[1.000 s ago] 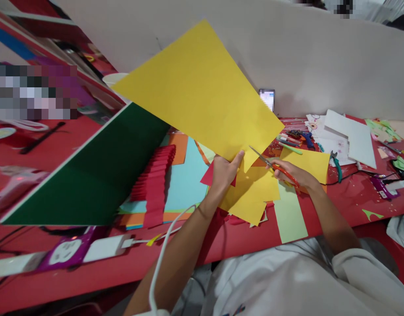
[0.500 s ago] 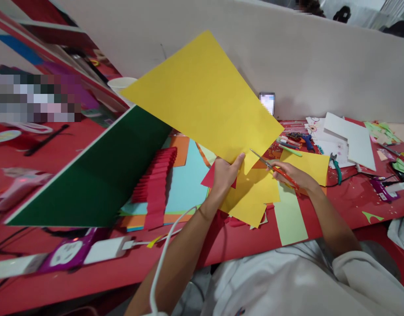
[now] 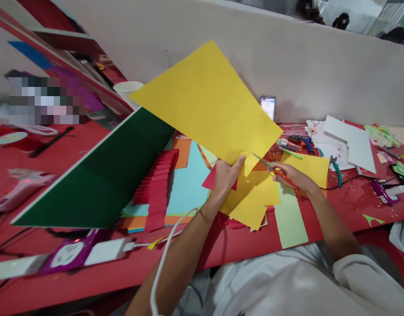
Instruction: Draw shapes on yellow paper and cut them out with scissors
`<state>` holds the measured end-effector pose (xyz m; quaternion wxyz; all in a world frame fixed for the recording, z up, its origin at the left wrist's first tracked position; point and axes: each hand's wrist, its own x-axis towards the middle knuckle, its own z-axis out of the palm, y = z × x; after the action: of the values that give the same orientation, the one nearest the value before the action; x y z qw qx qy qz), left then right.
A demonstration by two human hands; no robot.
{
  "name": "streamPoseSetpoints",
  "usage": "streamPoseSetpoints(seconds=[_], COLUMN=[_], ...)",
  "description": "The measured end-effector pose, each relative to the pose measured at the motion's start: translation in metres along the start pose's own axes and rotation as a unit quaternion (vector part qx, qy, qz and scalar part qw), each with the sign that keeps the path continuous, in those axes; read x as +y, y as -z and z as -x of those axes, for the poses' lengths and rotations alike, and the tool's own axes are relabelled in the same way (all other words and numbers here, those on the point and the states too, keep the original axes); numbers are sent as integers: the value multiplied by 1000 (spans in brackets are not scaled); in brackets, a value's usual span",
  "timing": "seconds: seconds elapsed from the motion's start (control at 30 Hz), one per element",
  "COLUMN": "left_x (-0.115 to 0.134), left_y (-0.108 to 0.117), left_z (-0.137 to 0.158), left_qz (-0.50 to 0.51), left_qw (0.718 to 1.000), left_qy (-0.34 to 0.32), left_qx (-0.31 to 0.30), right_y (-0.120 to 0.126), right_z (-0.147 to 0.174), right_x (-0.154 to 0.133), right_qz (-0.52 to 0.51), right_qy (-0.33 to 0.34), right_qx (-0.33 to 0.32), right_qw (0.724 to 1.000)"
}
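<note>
A large sheet of yellow paper [image 3: 205, 101] is held up at a slant over the table by my left hand [image 3: 226, 175]. The thumb lies on the sheet near its lower edge, and the other fingers are hidden behind. My right hand [image 3: 292, 177] grips red-handled scissors [image 3: 280, 172]. Their blades point up and left, with the tip at the sheet's lower part, where a flap hangs down beside my left thumb. Below both hands lie more pieces of yellow paper [image 3: 254, 197] and a pale green strip [image 3: 292, 221].
At left a dark green board [image 3: 99, 175] leans beside pleated red paper [image 3: 159, 180]. A power strip [image 3: 70, 254] and white cable [image 3: 165, 259] lie in front. To the right are pliers [image 3: 336, 171] and white foam board [image 3: 361, 145]. A phone [image 3: 268, 106] leans on the wall.
The view has shifted slightly, so the surroundings sit a little lower and further right. The hands, the scissors and the yellow sheet keep nearly the same position relative to each other.
</note>
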<state>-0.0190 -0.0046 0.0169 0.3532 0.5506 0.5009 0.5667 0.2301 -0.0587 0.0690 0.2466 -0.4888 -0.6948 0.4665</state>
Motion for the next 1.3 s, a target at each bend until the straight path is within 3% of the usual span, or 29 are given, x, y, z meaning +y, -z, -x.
streamPoseSetpoints(seconds=[0.47, 1.3], left_x=[7, 9], left_y=[0, 1], left_z=[2, 2], left_qz=[31, 30], left_qw=[999, 998], left_qy=[0, -4], left_qx=[-28, -48], right_y=[-1, -9], right_z=[0, -2], right_x=[-5, -4], right_qz=[-5, -11], right_qy=[-17, -7], right_qx=[-34, 12], right_qw=[999, 1000])
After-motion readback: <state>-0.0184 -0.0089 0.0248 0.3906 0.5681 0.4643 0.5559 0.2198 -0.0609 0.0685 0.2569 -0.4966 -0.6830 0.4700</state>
